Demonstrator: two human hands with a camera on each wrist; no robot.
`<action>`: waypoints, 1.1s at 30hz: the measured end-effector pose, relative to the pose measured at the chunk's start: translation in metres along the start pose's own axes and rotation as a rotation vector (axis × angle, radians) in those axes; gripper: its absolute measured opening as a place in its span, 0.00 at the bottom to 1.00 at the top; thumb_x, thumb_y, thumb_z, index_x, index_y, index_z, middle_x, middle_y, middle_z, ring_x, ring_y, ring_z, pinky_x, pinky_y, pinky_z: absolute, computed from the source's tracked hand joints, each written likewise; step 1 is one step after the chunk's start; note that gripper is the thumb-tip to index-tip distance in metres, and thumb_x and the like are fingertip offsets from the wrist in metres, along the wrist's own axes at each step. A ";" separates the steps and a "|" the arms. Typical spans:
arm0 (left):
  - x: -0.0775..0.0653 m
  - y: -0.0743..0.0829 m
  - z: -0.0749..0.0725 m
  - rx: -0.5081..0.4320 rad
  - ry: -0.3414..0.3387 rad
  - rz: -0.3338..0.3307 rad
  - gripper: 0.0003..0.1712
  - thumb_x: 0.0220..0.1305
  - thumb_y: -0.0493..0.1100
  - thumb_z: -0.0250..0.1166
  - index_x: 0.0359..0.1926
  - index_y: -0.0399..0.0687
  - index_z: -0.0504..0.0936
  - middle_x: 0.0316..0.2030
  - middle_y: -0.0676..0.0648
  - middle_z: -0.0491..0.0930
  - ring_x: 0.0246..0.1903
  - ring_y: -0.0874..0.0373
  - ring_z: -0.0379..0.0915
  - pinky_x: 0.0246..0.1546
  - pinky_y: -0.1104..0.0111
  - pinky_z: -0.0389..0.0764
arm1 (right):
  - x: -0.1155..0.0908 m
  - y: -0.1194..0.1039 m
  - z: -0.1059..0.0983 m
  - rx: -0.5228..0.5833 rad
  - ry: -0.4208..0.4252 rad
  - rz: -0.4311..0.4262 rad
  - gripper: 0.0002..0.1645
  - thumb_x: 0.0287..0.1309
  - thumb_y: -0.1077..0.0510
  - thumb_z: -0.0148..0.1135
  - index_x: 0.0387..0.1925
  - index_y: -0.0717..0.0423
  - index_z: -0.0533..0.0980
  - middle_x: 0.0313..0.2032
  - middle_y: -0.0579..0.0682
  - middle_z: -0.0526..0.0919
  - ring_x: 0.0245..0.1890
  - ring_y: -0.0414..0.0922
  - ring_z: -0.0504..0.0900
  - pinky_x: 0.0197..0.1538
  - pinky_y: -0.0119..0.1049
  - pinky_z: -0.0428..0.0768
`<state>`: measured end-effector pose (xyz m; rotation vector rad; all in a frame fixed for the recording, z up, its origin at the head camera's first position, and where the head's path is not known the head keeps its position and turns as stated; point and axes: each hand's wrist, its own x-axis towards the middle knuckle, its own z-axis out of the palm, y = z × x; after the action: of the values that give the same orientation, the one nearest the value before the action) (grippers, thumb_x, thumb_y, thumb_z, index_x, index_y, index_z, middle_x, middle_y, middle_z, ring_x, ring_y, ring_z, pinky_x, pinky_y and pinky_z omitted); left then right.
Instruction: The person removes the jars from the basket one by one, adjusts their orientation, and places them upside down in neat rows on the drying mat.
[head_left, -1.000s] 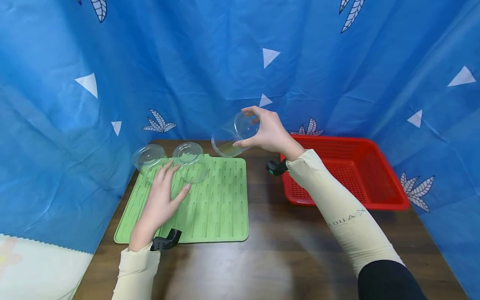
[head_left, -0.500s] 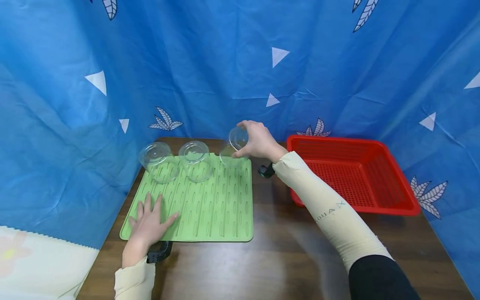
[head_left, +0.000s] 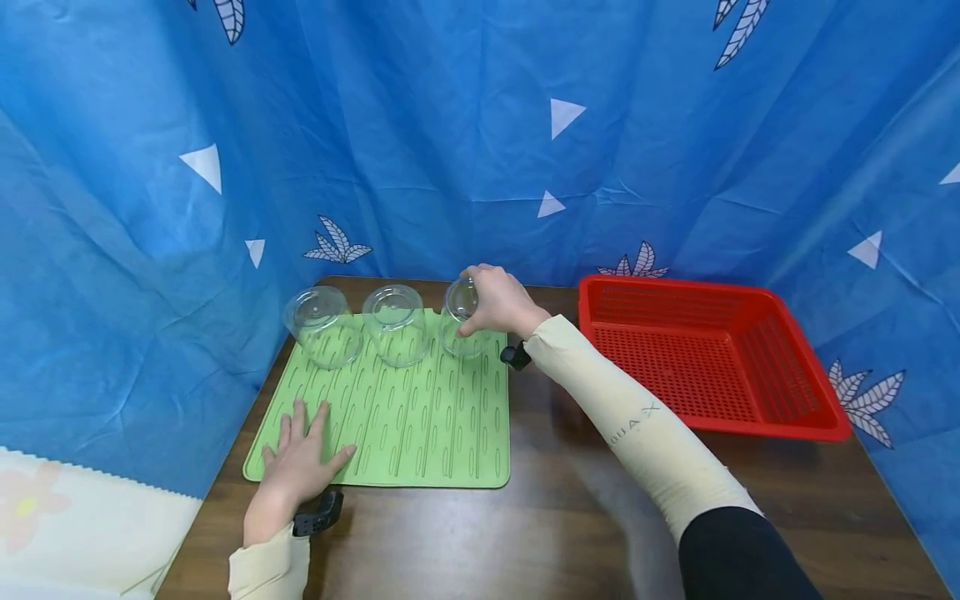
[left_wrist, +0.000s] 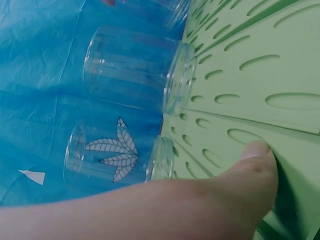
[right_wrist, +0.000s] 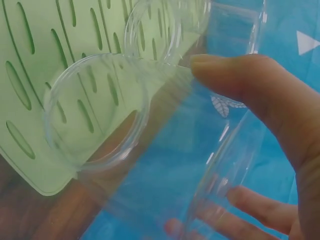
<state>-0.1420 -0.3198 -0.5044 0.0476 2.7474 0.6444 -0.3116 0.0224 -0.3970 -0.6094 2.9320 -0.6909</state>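
Observation:
At the mat's far right corner, my right hand (head_left: 501, 304) grips a clear plastic jar (head_left: 459, 340) between thumb and fingers. The jar's mouth faces down at the green drying mat (head_left: 420, 442); whether it touches cannot be told. Two similar jars, the left one (head_left: 324, 337) and the middle one (head_left: 397, 333), stand mouth-down along the mat's far edge. My left hand (head_left: 296, 467) rests with spread fingers on the near left part of the mat. In the left wrist view, its thumb (left_wrist: 257, 165) lies on the ridged surface, apart from the jars.
A red plastic basket (head_left: 585, 317) with a perforated bottom stands on the right of the brown wooden table (head_left: 555, 533). A blue patterned curtain (head_left: 442, 125) hangs close behind the table and on both sides. White cloth (head_left: 82, 533) shows at lower left.
My right hand has brought its jar down from above the mat's far edge and turned it mouth-down. My left hand has drawn back from the standing jars to the mat's near left.

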 end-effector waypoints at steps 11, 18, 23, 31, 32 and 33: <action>-0.003 -0.004 -0.003 0.028 -0.005 0.008 0.56 0.80 0.55 0.66 0.86 0.29 0.44 0.81 0.18 0.26 0.79 0.16 0.25 0.67 0.14 0.39 | 0.010 -0.007 0.008 -0.043 -0.071 0.039 0.63 0.48 0.44 0.91 0.81 0.59 0.68 0.73 0.58 0.75 0.64 0.57 0.79 0.59 0.49 0.83; -0.001 -0.004 -0.001 0.024 -0.007 0.008 0.56 0.80 0.56 0.65 0.86 0.30 0.43 0.82 0.19 0.26 0.79 0.16 0.25 0.67 0.14 0.39 | 0.015 -0.008 0.012 -0.043 -0.105 0.046 0.61 0.54 0.46 0.88 0.83 0.56 0.65 0.73 0.58 0.73 0.69 0.60 0.72 0.60 0.52 0.82; 0.001 -0.005 0.001 0.014 -0.002 0.017 0.56 0.80 0.56 0.66 0.86 0.29 0.43 0.82 0.19 0.26 0.79 0.16 0.24 0.67 0.14 0.38 | 0.010 -0.006 0.010 -0.033 -0.109 0.063 0.69 0.52 0.42 0.88 0.87 0.52 0.58 0.78 0.59 0.67 0.76 0.63 0.66 0.69 0.56 0.77; 0.006 -0.002 -0.010 -0.020 0.033 0.053 0.57 0.81 0.61 0.63 0.86 0.30 0.42 0.82 0.19 0.29 0.78 0.14 0.28 0.68 0.15 0.41 | -0.017 -0.009 -0.016 0.059 0.071 0.025 0.67 0.62 0.34 0.79 0.88 0.53 0.53 0.83 0.59 0.59 0.82 0.60 0.58 0.78 0.57 0.69; 0.007 0.000 -0.013 -0.015 0.058 0.068 0.57 0.81 0.61 0.63 0.86 0.29 0.43 0.82 0.19 0.31 0.78 0.14 0.31 0.68 0.15 0.42 | -0.021 -0.009 -0.021 0.067 0.110 0.016 0.64 0.64 0.33 0.76 0.88 0.54 0.54 0.83 0.59 0.60 0.82 0.59 0.59 0.78 0.57 0.70; 0.008 0.002 -0.016 -0.010 0.086 0.085 0.56 0.81 0.61 0.63 0.86 0.29 0.45 0.82 0.19 0.33 0.78 0.14 0.33 0.69 0.16 0.44 | -0.026 -0.009 -0.025 0.064 0.148 0.009 0.62 0.67 0.32 0.73 0.88 0.53 0.55 0.83 0.58 0.60 0.82 0.58 0.59 0.78 0.57 0.70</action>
<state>-0.1550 -0.3236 -0.4926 0.1385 2.8371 0.6989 -0.2882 0.0360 -0.3710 -0.5623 3.0302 -0.8612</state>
